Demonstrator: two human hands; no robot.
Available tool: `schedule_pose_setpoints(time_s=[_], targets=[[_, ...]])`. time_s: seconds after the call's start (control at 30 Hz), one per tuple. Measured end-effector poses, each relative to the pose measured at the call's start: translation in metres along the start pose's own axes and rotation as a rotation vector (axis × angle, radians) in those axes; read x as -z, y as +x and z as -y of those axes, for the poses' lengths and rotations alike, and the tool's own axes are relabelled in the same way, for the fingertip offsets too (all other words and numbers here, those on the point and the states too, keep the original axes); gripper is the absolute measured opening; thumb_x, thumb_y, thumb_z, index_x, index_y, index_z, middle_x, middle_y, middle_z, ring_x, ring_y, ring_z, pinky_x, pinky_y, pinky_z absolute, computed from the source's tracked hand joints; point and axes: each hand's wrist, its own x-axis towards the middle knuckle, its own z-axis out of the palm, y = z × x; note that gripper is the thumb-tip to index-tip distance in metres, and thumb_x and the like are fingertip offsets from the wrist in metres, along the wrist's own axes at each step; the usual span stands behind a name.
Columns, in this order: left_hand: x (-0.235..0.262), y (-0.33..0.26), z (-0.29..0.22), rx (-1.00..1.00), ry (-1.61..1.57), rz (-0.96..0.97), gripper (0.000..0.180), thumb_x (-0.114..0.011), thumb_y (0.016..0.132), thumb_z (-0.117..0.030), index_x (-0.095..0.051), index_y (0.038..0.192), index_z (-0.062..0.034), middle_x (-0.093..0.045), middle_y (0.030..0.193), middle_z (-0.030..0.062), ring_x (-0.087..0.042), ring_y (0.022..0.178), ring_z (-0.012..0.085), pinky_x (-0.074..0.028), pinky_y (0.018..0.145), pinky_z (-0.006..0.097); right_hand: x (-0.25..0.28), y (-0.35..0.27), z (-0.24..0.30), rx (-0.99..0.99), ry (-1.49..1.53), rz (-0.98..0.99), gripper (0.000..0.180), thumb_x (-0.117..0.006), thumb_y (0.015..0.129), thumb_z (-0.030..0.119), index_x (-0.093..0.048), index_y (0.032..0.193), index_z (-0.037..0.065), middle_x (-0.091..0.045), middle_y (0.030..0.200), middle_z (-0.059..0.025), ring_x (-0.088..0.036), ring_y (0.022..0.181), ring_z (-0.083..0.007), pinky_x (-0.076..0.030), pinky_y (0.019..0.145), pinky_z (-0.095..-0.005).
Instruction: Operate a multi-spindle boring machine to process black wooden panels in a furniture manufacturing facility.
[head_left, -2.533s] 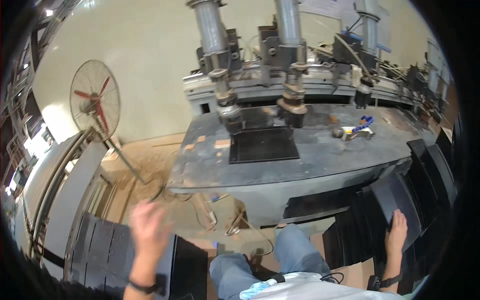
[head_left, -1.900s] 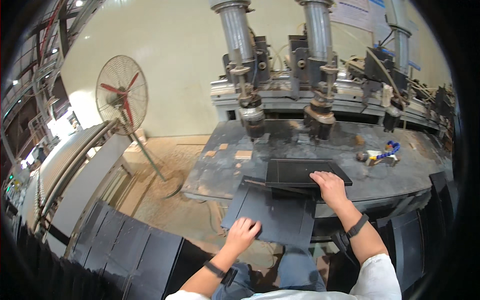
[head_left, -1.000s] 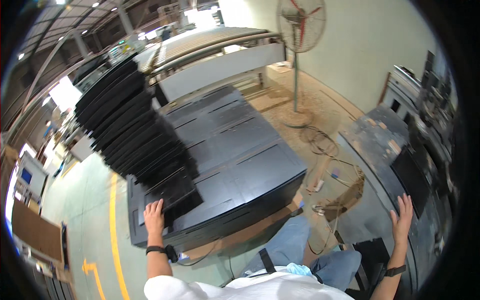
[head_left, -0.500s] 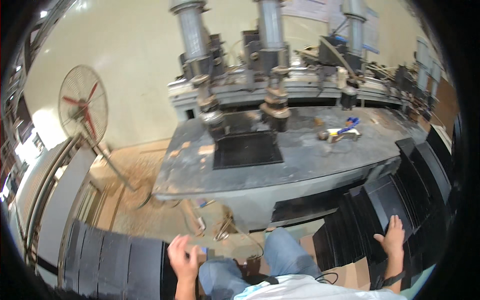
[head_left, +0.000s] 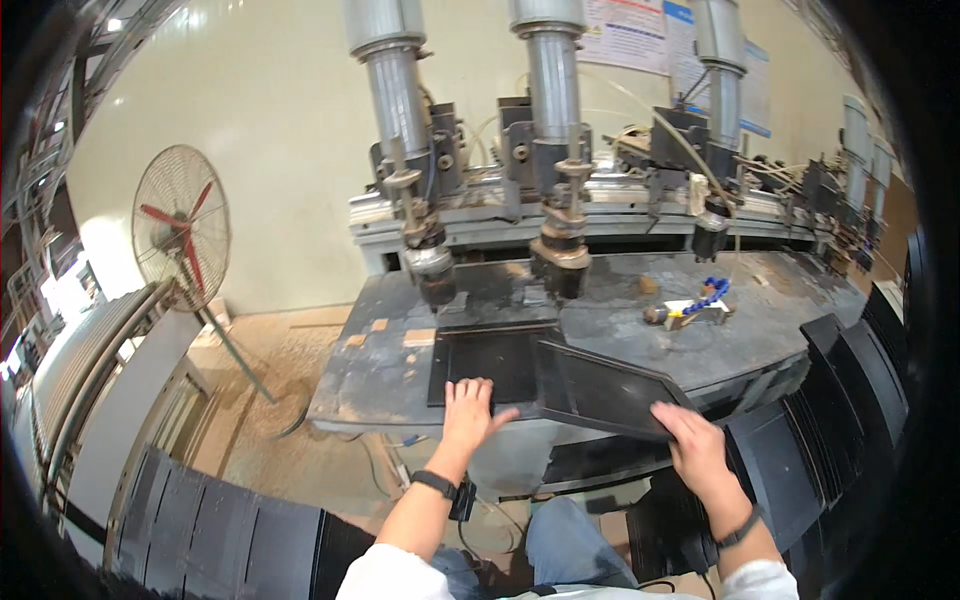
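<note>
A flat black panel (head_left: 488,366) with a raised rim lies on the grey worktable, below two machine heads. My left hand (head_left: 468,412) rests its fingers on this panel's near edge, with the thumb stretched out to the right. Beside it my right hand (head_left: 694,446) grips the right end of a second black panel (head_left: 605,391). That panel is tilted, its left end close to or overlapping the first one; whether they touch I cannot tell. The fingers under the second panel are hidden.
Cylindrical machine heads (head_left: 434,270) hang over the worktable (head_left: 375,385). A blue-hosed fixture (head_left: 712,292) sits to the right. Stacks of black panels stand at the right (head_left: 775,455) and lower left (head_left: 225,520). A red-bladed fan (head_left: 180,228) stands left, near sawdust on the floor.
Both hands have moved up and forward to the table. My right hand has taken a black panel from the right side and brought it over the table's front edge. The view has shifted slightly.
</note>
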Motion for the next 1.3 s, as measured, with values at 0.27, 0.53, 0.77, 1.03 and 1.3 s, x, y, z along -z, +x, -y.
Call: schedule_pose_setpoints(time_s=[0.27, 0.53, 0.77, 1.03, 1.3], targets=[[0.118, -0.2, -0.003, -0.188, 0.151, -0.182, 0.027, -0.063, 0.068, -0.014, -0.066, 0.095, -0.012, -0.058, 0.084, 0.0029, -0.058, 0.082, 0.0218, -0.049, 0.07, 0.033, -0.184, 0.092, -0.035, 0.328, -0.125, -0.006, 0.043, -0.063, 0.075, 0.011, -0.059, 0.117, 0.01, -0.062, 0.118, -0.0101, -0.058, 0.11, -0.029, -0.047, 0.096, -0.0381], [0.292, -0.398, -0.04, 0.404, 0.66, -0.074, 0.024, -0.061, 0.067, -0.012, -0.068, 0.09, -0.0078, -0.064, 0.089, 0.0051, -0.06, 0.084, 0.0248, -0.05, 0.072, 0.037, -0.256, 0.155, -0.028, 0.141, 0.157, 0.257, 0.044, -0.069, 0.077, 0.022, -0.06, 0.117, 0.006, -0.057, 0.127, -0.0123, -0.049, 0.121, -0.0336, -0.039, 0.103, -0.0411], [0.357, -0.562, -0.067, 1.045, 1.064, -0.059, 0.035, -0.059, 0.071, -0.004, -0.065, 0.105, -0.0102, -0.064, 0.1, 0.0026, -0.058, 0.095, 0.0239, -0.045, 0.076, 0.037, -0.292, 0.168, -0.064, 0.174, -0.057, 0.323, 0.047, -0.061, 0.088, 0.02, -0.05, 0.131, 0.003, -0.051, 0.135, -0.0149, -0.043, 0.129, -0.0347, -0.034, 0.107, -0.0413], [0.361, -0.674, -0.02, 1.513, 0.825, 0.163, 0.073, -0.077, 0.066, -0.036, -0.051, 0.13, -0.0132, -0.053, 0.127, 0.0095, -0.048, 0.118, 0.0296, -0.04, 0.097, 0.043, -0.203, 0.121, -0.006, 0.179, 0.088, 0.3, 0.056, -0.062, 0.086, 0.018, -0.043, 0.137, 0.004, -0.044, 0.141, -0.0163, -0.033, 0.135, -0.0347, -0.026, 0.111, -0.0434], [0.328, -0.557, 0.035, 1.149, 0.769, -0.051, 0.068, -0.079, 0.064, -0.014, -0.052, 0.126, -0.0034, -0.048, 0.13, 0.0196, -0.044, 0.122, 0.0388, -0.034, 0.103, 0.048, 0.027, -0.101, -0.089, -0.424, -0.419, 0.222, 0.076, -0.068, 0.079, 0.027, -0.034, 0.141, 0.003, -0.032, 0.148, -0.0158, -0.024, 0.14, -0.0355, -0.022, 0.112, -0.0497]])
